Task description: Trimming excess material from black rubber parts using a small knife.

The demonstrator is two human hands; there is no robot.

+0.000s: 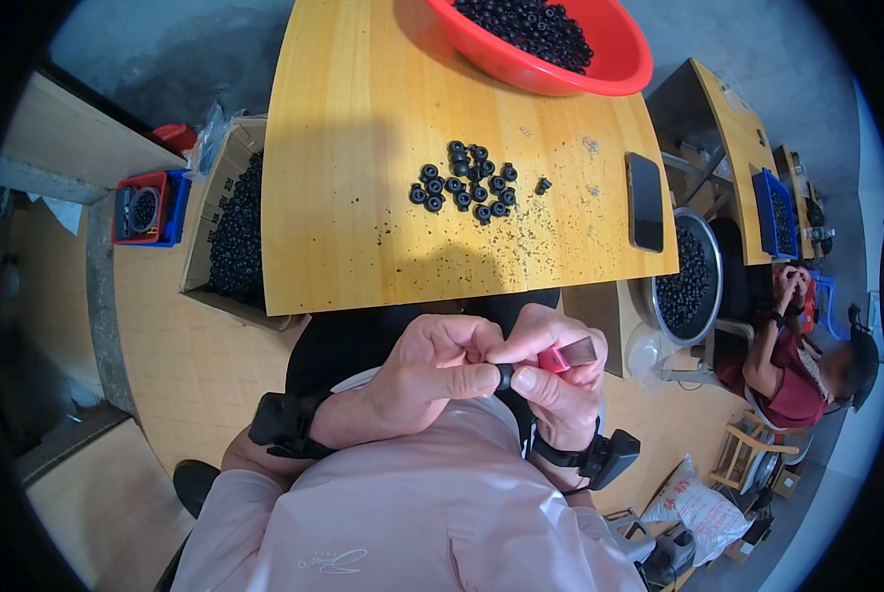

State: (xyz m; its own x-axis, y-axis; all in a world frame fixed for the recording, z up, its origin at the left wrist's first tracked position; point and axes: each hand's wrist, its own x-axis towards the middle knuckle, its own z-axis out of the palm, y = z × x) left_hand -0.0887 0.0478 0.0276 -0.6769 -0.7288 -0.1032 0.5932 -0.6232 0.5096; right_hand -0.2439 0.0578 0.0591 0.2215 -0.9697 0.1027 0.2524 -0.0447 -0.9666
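Observation:
Just beyond the table's near edge, in front of my body, both hands meet around a small round black rubber part (504, 376). My left hand (427, 375) pinches it between thumb and fingers. My right hand (560, 385) is closed on a small pink tool with a flat, dark blade-like end (554, 359), and its thumb presses close to the part. The tool's working edge is hidden by the fingers. On the wooden table (343, 148) sits a cluster of similar black ring-shaped parts (462, 185), with one small piece (543, 185) apart to the right.
Black crumbs lie between the cluster and the near edge. A red basin (639, 74) of black parts stands at the far side, a phone (645, 202) at the right. A box (197, 242) and a metal bowl (715, 286) of parts flank the table. Another person (782, 375) sits at right.

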